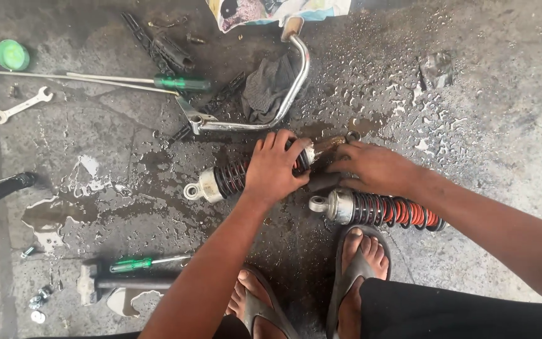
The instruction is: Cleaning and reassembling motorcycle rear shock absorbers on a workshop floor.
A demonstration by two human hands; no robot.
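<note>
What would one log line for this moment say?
left hand grips shock absorber | right hand at its end | second shock on wet floor

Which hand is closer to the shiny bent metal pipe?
Left. The left hand grips a black spring shock just below the bent pipe; the right hand is farther out to its right.

Rough grey concrete floor [497, 94], grimy and oil-stained, with water droplets splashed all over and a shiny puddle [51, 220] on the left. Looks like flat daylight, no harsh shadows.
</note>
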